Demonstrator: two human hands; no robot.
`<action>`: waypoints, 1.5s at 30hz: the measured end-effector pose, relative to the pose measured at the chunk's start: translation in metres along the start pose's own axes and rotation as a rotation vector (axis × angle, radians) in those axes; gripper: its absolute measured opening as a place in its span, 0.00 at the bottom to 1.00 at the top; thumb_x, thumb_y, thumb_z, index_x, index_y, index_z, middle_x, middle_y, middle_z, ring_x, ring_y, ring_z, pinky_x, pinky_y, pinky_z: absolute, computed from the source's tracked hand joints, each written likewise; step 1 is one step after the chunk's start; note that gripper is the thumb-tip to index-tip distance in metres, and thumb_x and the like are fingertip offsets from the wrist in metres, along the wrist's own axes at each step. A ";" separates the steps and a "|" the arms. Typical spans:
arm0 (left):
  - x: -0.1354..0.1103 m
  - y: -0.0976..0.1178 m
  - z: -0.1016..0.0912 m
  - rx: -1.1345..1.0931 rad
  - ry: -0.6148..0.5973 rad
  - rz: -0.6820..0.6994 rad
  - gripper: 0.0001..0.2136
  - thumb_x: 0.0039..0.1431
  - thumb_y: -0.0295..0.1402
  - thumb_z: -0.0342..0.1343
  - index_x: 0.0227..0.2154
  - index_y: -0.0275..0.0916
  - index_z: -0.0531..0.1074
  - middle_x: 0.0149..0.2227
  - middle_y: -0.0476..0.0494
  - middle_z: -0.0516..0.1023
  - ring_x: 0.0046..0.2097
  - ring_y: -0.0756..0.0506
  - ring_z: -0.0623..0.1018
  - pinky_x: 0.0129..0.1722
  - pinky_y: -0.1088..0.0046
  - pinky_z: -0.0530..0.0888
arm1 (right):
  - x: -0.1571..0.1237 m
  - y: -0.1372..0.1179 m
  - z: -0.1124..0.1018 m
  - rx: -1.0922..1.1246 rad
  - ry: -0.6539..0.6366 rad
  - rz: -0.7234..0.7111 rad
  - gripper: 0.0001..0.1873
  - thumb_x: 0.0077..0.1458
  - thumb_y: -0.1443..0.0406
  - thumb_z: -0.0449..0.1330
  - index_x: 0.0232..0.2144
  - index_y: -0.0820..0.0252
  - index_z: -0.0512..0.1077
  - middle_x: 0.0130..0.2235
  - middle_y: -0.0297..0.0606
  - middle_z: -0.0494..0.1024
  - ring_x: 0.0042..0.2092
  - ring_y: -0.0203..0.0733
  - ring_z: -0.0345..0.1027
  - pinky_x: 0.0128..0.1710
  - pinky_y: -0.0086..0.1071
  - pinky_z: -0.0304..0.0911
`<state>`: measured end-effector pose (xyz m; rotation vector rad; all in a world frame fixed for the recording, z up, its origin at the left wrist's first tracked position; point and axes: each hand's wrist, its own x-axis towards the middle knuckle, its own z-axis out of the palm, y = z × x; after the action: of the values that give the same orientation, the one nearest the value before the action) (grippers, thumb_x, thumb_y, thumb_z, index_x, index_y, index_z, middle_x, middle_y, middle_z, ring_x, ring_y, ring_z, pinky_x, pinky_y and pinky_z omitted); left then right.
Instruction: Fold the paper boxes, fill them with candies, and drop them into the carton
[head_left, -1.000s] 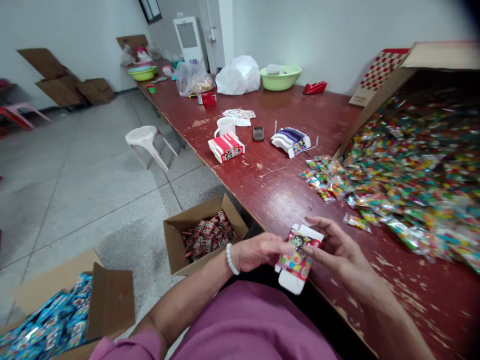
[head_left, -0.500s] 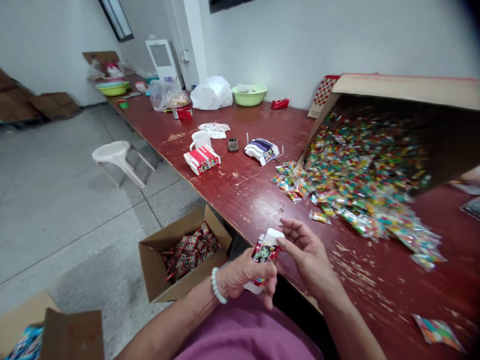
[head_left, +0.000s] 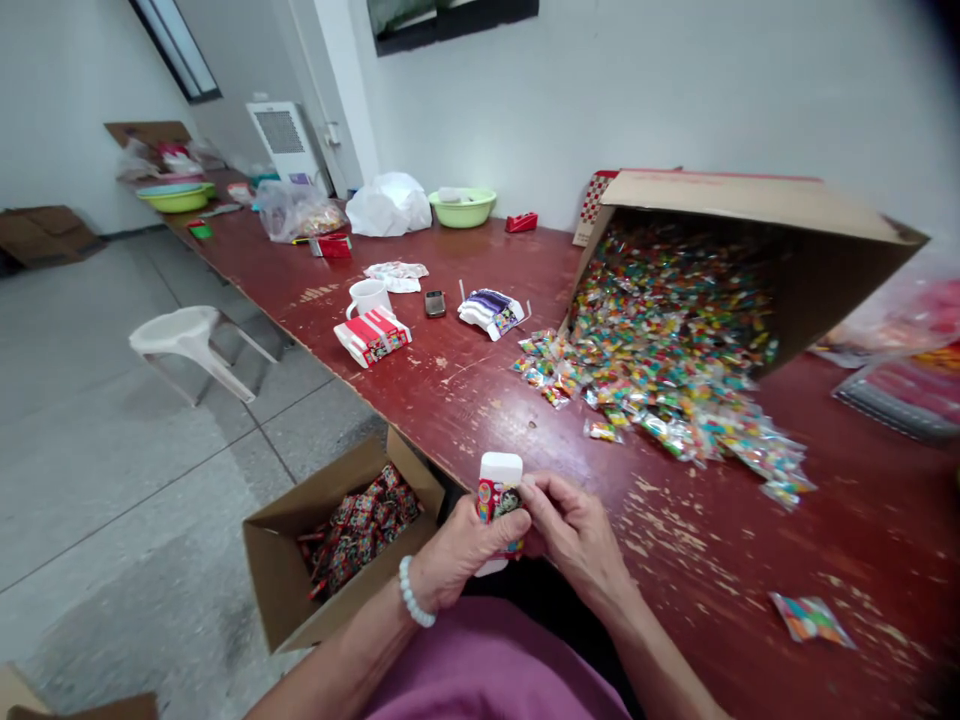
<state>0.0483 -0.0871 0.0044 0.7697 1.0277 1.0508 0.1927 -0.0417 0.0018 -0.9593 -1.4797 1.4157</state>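
Clamping a small box [head_left: 490, 498] between thumb and fingers of the left hand [head_left: 463, 548] and pinching its side with fingertips of the right hand [head_left: 577, 535], in front of the purple shirt [head_left: 487, 665], just beside the table [head_left: 450, 400]. Likely light, thin card, stiff along folds yet easily crushed, so best held by the narrow edges. Open room over the tabletop ahead, with candy packets [head_left: 652, 390] to the right and an open carton [head_left: 271, 590] on the left, close to the table edge.
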 end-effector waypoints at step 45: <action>0.000 -0.002 -0.005 -0.145 -0.003 -0.144 0.26 0.65 0.52 0.43 0.57 0.41 0.65 0.31 0.44 0.76 0.19 0.50 0.75 0.17 0.77 0.69 | -0.002 -0.001 -0.012 -0.168 -0.154 -0.097 0.11 0.61 0.58 0.60 0.32 0.58 0.77 0.37 0.39 0.80 0.31 0.37 0.72 0.33 0.31 0.67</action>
<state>0.0439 -0.0878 0.0006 0.5711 0.9779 0.9878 0.2050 -0.0394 0.0022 -0.8824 -1.7584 1.3361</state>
